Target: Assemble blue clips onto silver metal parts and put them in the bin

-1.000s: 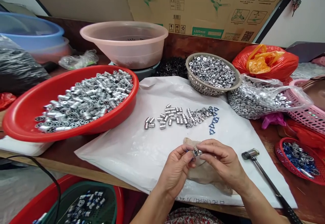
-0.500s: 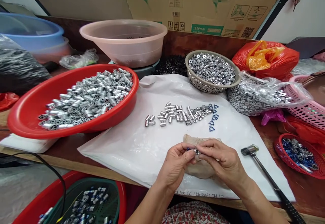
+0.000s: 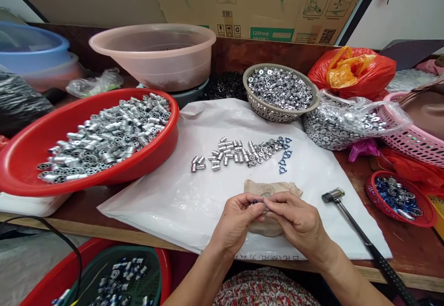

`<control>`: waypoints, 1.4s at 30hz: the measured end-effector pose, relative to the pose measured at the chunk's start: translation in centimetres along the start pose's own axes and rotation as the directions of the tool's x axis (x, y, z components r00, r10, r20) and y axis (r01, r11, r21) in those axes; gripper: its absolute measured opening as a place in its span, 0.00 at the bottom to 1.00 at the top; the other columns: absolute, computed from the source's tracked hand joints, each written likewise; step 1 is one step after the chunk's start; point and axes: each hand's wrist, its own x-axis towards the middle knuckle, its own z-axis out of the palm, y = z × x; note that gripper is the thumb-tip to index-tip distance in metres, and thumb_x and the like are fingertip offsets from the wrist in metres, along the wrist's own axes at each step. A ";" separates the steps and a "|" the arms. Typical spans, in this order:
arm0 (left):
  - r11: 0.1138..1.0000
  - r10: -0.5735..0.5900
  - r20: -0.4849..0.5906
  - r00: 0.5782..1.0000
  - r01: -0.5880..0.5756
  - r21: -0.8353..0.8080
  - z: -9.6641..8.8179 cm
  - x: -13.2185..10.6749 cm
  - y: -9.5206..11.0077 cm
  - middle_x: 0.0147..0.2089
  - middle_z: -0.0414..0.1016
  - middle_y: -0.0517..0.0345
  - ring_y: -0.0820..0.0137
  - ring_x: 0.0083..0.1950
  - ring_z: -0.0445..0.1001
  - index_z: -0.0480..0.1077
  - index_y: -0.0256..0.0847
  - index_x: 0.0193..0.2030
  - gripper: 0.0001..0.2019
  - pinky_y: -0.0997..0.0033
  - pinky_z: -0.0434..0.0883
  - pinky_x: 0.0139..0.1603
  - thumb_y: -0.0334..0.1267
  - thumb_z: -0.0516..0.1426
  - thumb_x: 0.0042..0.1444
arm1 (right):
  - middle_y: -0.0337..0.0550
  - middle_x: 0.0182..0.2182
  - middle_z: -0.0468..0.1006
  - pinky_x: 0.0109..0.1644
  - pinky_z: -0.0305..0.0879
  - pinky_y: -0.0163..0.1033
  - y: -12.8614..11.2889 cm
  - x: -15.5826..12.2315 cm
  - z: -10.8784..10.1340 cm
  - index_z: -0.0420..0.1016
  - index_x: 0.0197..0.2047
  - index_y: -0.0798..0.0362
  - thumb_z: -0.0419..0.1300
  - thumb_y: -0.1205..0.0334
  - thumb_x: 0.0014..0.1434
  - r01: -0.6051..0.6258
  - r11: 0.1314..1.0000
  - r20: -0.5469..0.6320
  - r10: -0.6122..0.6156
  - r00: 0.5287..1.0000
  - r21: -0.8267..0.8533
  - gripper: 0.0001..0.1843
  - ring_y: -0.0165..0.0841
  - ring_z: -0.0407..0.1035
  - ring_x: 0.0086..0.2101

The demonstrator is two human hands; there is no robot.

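My left hand point(image 3: 237, 220) and my right hand point(image 3: 298, 218) meet fingertip to fingertip, both closed on a small blue and silver metal part point(image 3: 255, 201). Fingers hide most of it. Beneath them lies a beige cloth-like pad point(image 3: 274, 189) with a round printed mark. Beyond the hands, silver metal cylinders point(image 3: 225, 151) are grouped on a white plastic sheet point(image 3: 163, 199). Beside the cylinders are round silver caps point(image 3: 265, 151) and a row of blue ring-shaped pieces point(image 3: 285, 156). Right of my hands, a hammer point(image 3: 352, 220) rests across the sheet.
A large red basin point(image 3: 163, 151) of silver cylinders stands left. Behind are a pink basin point(image 3: 152, 63), a grey basket point(image 3: 274, 112) and a clear bag point(image 3: 326, 132) of caps. A small red basket point(image 3: 378, 204) sits right; a green basket point(image 3: 157, 273) is low left.
The camera view has shifted, so the scene sits slightly further left. The silver part showing between my fingertips is now more covered. Both hands keep their hold.
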 end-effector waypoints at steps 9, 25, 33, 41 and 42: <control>0.436 0.492 0.277 0.826 -0.509 0.742 0.1 2.1 -0.7 0.34 0.77 0.53 0.61 0.38 0.70 0.76 0.43 0.35 0.15 0.64 0.66 0.42 0.22 0.59 0.41 | 0.59 0.37 0.76 0.40 0.69 0.57 7.3 -10.7 -8.5 0.72 0.45 0.57 0.52 0.47 0.56 -0.573 0.387 -0.356 0.501 0.788 -0.722 0.23 0.53 0.72 0.38; 0.128 0.545 0.329 0.772 -0.464 0.876 -1.1 2.2 -3.2 0.41 0.75 0.53 0.62 0.42 0.69 0.62 0.39 0.55 0.26 0.62 0.71 0.42 0.26 0.59 0.47 | 0.43 0.42 0.80 0.42 0.74 0.32 -1.7 -4.5 -4.7 0.63 0.61 0.49 0.51 0.62 0.62 -0.078 0.933 -0.010 0.079 0.997 -0.350 0.23 0.35 0.76 0.39; 0.164 0.528 0.320 0.787 -0.464 0.871 -1.1 2.0 -3.0 0.43 0.75 0.50 0.61 0.44 0.69 0.63 0.36 0.55 0.24 0.61 0.71 0.44 0.27 0.57 0.48 | 0.42 0.51 0.75 0.47 0.72 0.33 -1.1 -3.8 -2.9 0.54 0.65 0.48 0.50 0.66 0.62 -0.007 0.928 0.005 0.010 1.000 -0.373 0.27 0.34 0.73 0.46; 0.159 0.520 0.350 0.779 -0.491 0.857 -1.8 2.1 -3.4 0.44 0.75 0.51 0.61 0.44 0.68 0.62 0.37 0.55 0.24 0.60 0.71 0.43 0.28 0.57 0.49 | 0.48 0.42 0.78 0.42 0.72 0.43 5.5 -10.0 -6.8 0.69 0.50 0.51 0.46 0.51 0.62 -0.389 0.629 -0.251 0.301 0.920 -0.673 0.19 0.39 0.75 0.40; 0.157 0.518 0.346 0.782 -0.485 0.860 -1.7 2.1 -3.4 0.44 0.75 0.51 0.61 0.44 0.68 0.63 0.37 0.54 0.24 0.60 0.71 0.43 0.27 0.57 0.48 | 0.48 0.41 0.78 0.40 0.71 0.45 6.5 -11.1 -7.9 0.71 0.46 0.50 0.46 0.49 0.61 -0.407 0.529 -0.253 0.340 0.906 -0.745 0.20 0.41 0.75 0.37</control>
